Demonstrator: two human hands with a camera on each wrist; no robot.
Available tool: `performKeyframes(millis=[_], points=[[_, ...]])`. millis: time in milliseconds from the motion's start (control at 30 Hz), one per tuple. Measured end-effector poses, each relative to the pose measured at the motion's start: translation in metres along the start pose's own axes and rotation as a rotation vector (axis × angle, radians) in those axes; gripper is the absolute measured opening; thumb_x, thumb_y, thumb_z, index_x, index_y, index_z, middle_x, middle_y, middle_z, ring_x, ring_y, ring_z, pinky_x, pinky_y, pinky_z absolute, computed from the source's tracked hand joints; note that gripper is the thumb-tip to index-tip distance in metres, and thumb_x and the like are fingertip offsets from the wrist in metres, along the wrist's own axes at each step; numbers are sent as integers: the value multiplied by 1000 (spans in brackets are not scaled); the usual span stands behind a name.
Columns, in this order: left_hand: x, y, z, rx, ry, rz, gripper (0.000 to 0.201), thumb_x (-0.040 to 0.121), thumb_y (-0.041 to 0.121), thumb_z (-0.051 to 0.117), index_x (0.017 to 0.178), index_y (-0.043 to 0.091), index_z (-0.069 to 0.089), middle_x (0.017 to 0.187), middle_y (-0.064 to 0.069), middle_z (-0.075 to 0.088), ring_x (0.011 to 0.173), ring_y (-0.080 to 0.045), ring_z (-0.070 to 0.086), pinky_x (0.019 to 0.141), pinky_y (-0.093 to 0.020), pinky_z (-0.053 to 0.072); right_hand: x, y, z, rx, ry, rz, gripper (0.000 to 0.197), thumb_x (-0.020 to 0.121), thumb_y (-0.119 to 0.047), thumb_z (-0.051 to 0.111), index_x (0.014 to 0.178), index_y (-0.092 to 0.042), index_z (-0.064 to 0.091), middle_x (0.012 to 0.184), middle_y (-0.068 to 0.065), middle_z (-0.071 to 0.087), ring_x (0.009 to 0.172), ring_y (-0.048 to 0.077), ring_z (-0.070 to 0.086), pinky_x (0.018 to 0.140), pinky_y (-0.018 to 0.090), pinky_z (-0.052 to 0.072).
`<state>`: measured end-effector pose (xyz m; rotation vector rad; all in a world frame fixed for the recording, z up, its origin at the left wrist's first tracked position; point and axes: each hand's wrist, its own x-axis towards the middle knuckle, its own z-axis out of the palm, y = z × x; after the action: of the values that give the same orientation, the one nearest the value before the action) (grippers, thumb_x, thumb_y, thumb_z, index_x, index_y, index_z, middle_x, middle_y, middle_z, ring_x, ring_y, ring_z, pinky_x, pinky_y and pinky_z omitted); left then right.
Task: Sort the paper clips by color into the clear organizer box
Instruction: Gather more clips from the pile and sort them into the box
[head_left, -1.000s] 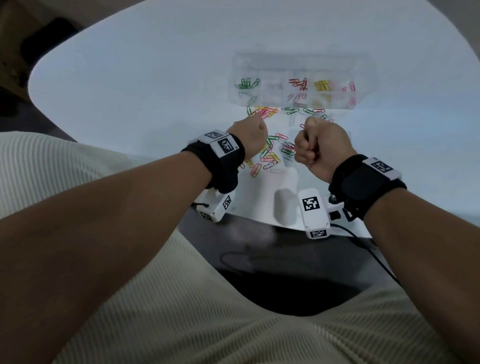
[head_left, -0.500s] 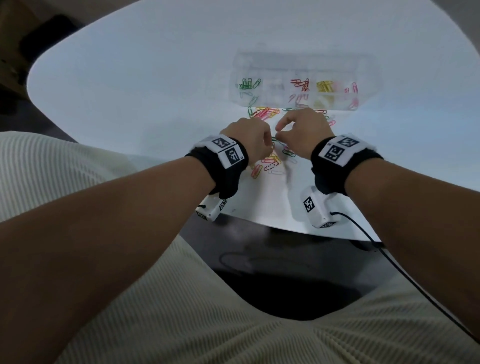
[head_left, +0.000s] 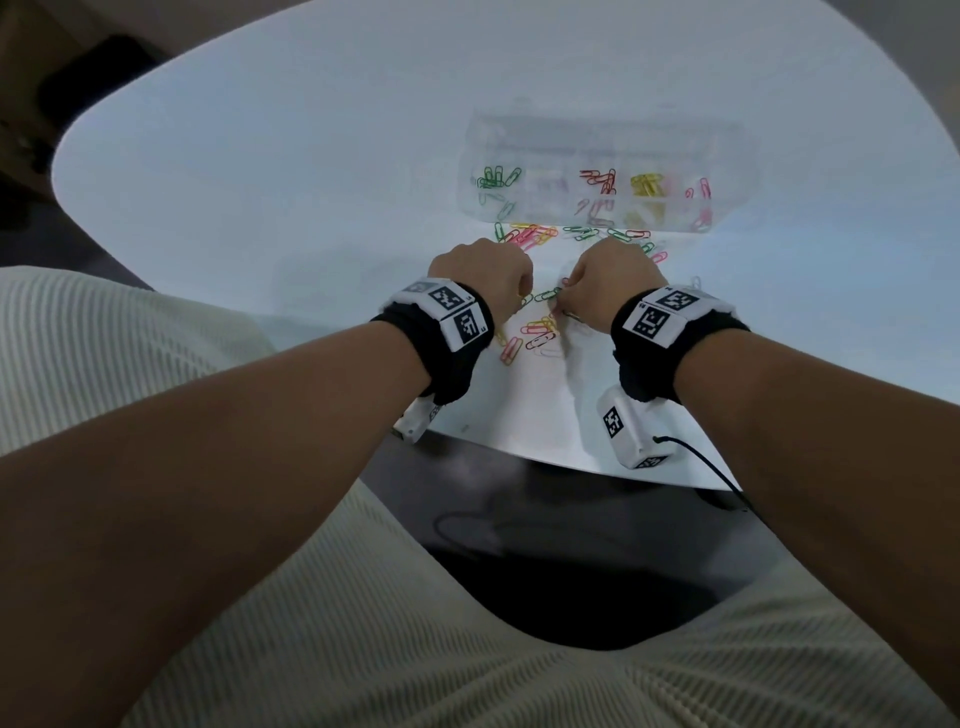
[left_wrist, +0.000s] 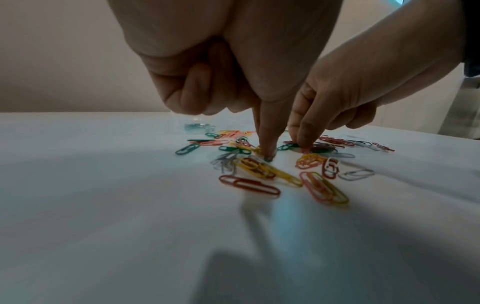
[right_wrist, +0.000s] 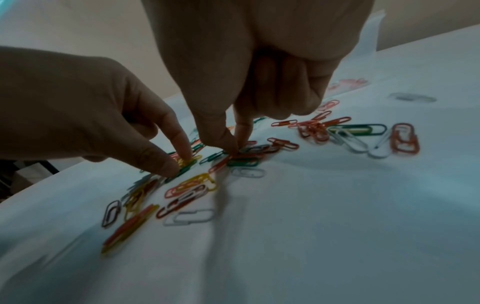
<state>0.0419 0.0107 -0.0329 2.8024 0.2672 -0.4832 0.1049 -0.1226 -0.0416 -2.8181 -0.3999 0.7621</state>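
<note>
The clear organizer box (head_left: 597, 150) stands at the far middle of the white table, with green (head_left: 496, 177), red (head_left: 600, 179), yellow (head_left: 647, 185) and pink clips (head_left: 698, 189) in separate compartments. Loose mixed clips (head_left: 540, 330) lie in front of it, under both hands. My left hand (left_wrist: 267, 155) points thumb and forefinger down and pinches a green clip in the pile, its other fingers curled. Close beside it, my right hand (right_wrist: 235, 150) pinches at a clip in a red and green cluster; its colour is unclear.
More loose clips (head_left: 535, 234) lie along the box's front wall. The table's near edge (head_left: 519, 457) runs just behind my wrists, where a black cable (head_left: 701, 462) hangs off. My lap in cream ribbed cloth fills the foreground.
My right hand, raised as a fist a second ago, has turned over and dropped onto the pile beside the left hand. The left hand has stayed low over the clips.
</note>
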Motion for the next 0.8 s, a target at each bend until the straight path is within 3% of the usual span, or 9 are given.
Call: performKeyframes(millis=[67,267,400,500,600,667,733,800], points=[[0,1,-2,-15,-20,-1,18,87,31,62,104,33,67,114,3,62,101,-23,60,72,-28,38,0,3,1,-6,-28,18,32,75,-37,78,80,-8,65,68,5,57,70,25,57,50,25,36],[-2,4,-6,-29,-66,-38,22,83,37,68,104,31,68,111,3,65,98,-22,62,71,-28,38,-6,5,2,31,-53,58,41,72,-39,80,65,-13,49,64,3,54,65,23,56,49,26,37],[-5,6,-8,1,-57,-8,17,86,32,64,102,30,71,107,2,66,95,-23,63,70,-28,40,-13,9,-2,139,-18,17,43,81,-31,65,54,-11,38,51,3,39,50,21,39,48,26,29],[-6,8,-8,14,-66,14,17,83,28,62,97,28,71,102,3,68,89,-24,63,68,-28,40,-25,17,-6,647,16,121,33,82,-19,51,56,-16,31,53,3,31,49,21,26,49,27,24],[-6,10,-9,-21,-86,23,14,81,29,60,90,23,69,96,2,67,86,-23,63,67,-28,43,-38,34,-2,1260,-127,330,27,80,-17,41,59,-23,24,52,-3,22,47,15,13,41,20,13],[-7,14,-14,-138,-83,-23,18,84,32,56,88,16,62,90,0,64,82,-22,60,71,-31,47,-45,46,1,1463,-223,371,27,81,-21,38,59,-24,23,55,-3,20,46,14,12,40,20,8],[-6,19,-19,-331,-92,-88,18,92,21,45,80,9,49,81,-5,53,77,-24,50,72,-35,43,-49,52,3,1548,-256,369,29,81,-23,37,55,-22,24,54,-2,22,44,14,15,42,22,7],[-3,19,-23,-572,-176,-141,24,90,7,37,66,12,34,64,-6,35,62,-22,36,56,-34,32,-50,52,2,1580,-244,351,30,81,-21,37,53,-21,27,52,0,30,43,15,22,41,22,8]])
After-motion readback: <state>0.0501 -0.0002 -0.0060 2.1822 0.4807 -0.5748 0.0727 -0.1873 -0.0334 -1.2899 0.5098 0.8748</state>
